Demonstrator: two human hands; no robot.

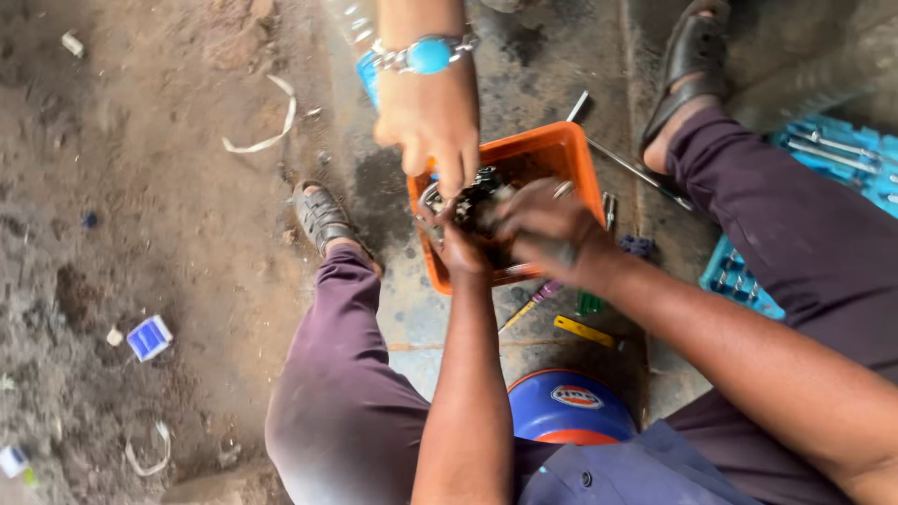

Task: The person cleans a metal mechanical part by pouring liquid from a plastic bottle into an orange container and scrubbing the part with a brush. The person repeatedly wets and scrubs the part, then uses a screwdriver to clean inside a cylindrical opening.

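An orange plastic tray point(571, 159) sits on the ground between my legs, holding dark greasy metal parts point(472, 196). My left hand point(460, 245) is closed around one of those parts at the tray's near left side. My right hand point(543, 229) grips the same cluster of metal from the right, its fingers blurred. Another person's hand point(432, 122), with a turquoise bracelet point(428, 54) on the wrist, reaches down from the top and touches the parts with its fingertips.
A blue tool case point(823, 150) with sockets and wrenches lies at the right. A long metal rod point(631, 168), screwdrivers point(585, 329) and a blue round container point(571, 407) sit near the tray. Dirt ground with litter and a small blue box point(150, 337) spreads left.
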